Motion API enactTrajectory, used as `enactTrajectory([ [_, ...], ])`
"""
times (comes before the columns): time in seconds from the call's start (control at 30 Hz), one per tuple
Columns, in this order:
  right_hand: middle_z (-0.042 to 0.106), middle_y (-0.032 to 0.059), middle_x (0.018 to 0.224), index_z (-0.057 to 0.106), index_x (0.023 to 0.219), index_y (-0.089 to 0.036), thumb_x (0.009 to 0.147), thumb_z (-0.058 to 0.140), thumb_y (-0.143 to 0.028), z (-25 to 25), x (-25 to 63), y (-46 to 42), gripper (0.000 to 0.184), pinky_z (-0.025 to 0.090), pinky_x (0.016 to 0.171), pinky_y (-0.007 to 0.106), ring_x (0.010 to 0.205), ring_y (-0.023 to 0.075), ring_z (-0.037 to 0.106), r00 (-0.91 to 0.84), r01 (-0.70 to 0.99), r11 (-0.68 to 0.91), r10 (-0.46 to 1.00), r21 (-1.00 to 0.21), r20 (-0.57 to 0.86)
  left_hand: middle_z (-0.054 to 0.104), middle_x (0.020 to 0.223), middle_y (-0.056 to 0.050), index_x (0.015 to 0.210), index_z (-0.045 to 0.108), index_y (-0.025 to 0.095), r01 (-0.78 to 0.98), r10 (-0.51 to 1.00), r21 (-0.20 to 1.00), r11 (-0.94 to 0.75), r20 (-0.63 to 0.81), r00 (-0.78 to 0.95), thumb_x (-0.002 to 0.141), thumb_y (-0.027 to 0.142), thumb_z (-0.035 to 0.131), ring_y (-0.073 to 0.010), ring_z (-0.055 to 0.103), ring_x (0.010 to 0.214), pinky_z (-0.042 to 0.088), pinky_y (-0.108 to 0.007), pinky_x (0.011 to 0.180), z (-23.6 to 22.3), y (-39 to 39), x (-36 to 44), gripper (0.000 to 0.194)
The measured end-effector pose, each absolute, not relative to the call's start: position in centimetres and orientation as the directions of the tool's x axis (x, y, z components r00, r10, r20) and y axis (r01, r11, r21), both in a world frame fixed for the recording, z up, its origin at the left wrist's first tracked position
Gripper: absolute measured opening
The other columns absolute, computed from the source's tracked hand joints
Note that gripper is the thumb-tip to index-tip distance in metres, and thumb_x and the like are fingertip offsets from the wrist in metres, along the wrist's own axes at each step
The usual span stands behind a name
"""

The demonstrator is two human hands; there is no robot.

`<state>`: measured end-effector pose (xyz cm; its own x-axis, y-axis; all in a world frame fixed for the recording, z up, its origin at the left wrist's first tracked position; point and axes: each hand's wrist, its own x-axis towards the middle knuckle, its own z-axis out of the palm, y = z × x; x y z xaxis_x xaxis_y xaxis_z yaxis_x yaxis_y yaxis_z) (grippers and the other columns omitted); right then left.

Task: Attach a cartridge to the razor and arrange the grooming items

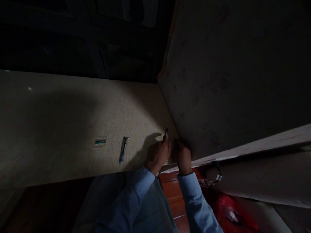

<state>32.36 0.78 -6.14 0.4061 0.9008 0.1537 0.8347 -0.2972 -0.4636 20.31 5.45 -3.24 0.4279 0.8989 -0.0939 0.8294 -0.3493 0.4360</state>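
Observation:
At the right end of the ledge, my left hand [159, 153] is closed around a slim, pale stick with a dark tip [166, 131]. The stick pokes up past my thumb, and its kind is too dim to tell. Close beside it, my right hand [184, 158] is closed with its fingers curled, right against the wall. What it holds, if anything, is hidden. To the left of my hands lies a razor [123, 150], its head pointing away from me. Farther left, a razor blade cartridge [100, 142] rests in a small clear plastic case.
The pale, patterned ledge [73, 155] ends at a dark framed window [89, 42] behind. A flowered wall [218, 90] rises on the right. Below are a reddish tiled floor [176, 200], a dark cable [219, 171] and a red plastic bag [230, 210]. The light is dim.

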Motion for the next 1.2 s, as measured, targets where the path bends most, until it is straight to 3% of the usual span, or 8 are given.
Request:
enactTrajectory([
  [0.1,0.075,0.0195,0.113,0.07,0.126,-0.013,0.089,0.044,-0.012,-7.5,32.5,0.6,0.046,0.055,0.083,0.037,0.093,0.028,0.073,0.438,0.815,-0.268,0.866,-0.513,0.243,0.078,0.089,-0.01,0.14,0.055,0.018,0.772,0.937,0.584,-0.251,-0.054,0.346,0.099,0.038,0.049,-0.0231,0.075,0.084,0.051,-0.029,0.068,-3.4,4.7,17.9,0.046],
  [0.27,0.073,0.0217,0.115,0.071,0.123,-0.009,0.088,0.043,-0.02,-9.2,32.7,0.0,0.046,0.054,0.089,0.043,0.098,0.0307,0.07,0.448,0.806,-0.208,0.826,-0.554,0.342,0.061,0.057,0.003,0.129,0.063,0.015,0.494,0.997,0.867,-0.067,0.034,0.076,0.096,0.043,0.049,-0.0155,0.062,0.055,0.043,-0.024,0.054,-3.5,3.9,10.4,0.045],
  [0.37,0.073,0.021,0.111,0.072,0.119,-0.01,0.088,0.046,-0.027,-9.8,33.1,-0.4,0.044,0.053,0.089,0.045,0.098,0.0308,0.068,0.444,0.804,-0.166,0.806,-0.571,0.391,0.055,0.055,0.006,0.124,0.065,0.014,0.39,0.985,0.921,-0.006,0.073,-0.158,0.091,0.05,0.052,-0.0139,0.053,0.048,0.041,-0.024,0.048,-3.6,4.1,5.1,0.05],
  [0.5,0.071,0.021,0.112,0.072,0.115,-0.01,0.087,0.049,-0.033,-9.9,33.2,-0.8,0.043,0.052,0.091,0.047,0.102,0.0325,0.065,0.43,0.782,-0.087,0.792,-0.617,0.434,0.065,0.07,-0.001,0.114,0.069,0.016,0.535,0.903,0.843,0.057,0.185,-0.387,0.083,0.045,0.059,-0.019,0.064,0.064,0.052,-0.03,0.064,-4.8,5.1,-0.9,0.043],
  [0.7,0.068,0.0157,0.111,0.072,0.111,-0.017,0.088,0.053,-0.039,-8.3,30.9,-2.1,0.037,0.053,0.077,0.04,0.084,0.0259,0.063,0.448,0.742,-0.085,0.801,-0.665,0.397,0.072,0.109,-0.011,0.117,0.067,0.018,0.724,0.876,0.685,0.085,0.295,-0.381,0.081,0.04,0.063,-0.0281,0.068,0.096,0.055,-0.041,0.087,-7.5,6.8,-4.7,0.042],
  [0.8,0.068,0.0132,0.109,0.072,0.108,-0.018,0.091,0.055,-0.039,-7.0,28.3,-2.5,0.032,0.052,0.067,0.035,0.074,0.0211,0.062,0.403,0.67,-0.006,0.843,-0.743,0.357,0.073,0.111,-0.013,0.12,0.065,0.017,0.752,0.909,0.656,0.058,0.276,-0.311,0.08,0.04,0.068,-0.0294,0.068,0.099,0.055,-0.042,0.089,-7.9,7.7,-4.8,0.046],
  [0.93,0.071,0.0129,0.108,0.074,0.103,-0.02,0.093,0.058,-0.038,-5.5,24.1,-1.8,0.026,0.055,0.076,0.036,0.098,0.0261,0.067,0.3,0.558,0.103,0.9,-0.824,0.315,0.075,0.111,-0.012,0.121,0.065,0.018,0.811,0.928,0.585,0.025,0.288,-0.237,0.079,0.038,0.072,-0.0312,0.068,0.1,0.053,-0.044,0.092,-7.8,8.4,-4.3,0.047],
  [1.2,0.071,0.0103,0.103,0.075,0.105,-0.019,0.094,0.057,-0.029,-3.2,16.6,3.1,0.024,0.055,0.071,0.03,0.088,0.0203,0.069,0.038,0.426,0.214,0.967,-0.879,0.254,0.074,0.119,-0.017,0.125,0.065,0.014,0.825,0.903,0.563,0.052,0.327,-0.28,0.085,0.027,0.067,-0.0361,0.064,0.113,0.046,-0.052,0.101,-7.8,7.5,-2.4,0.042],
])
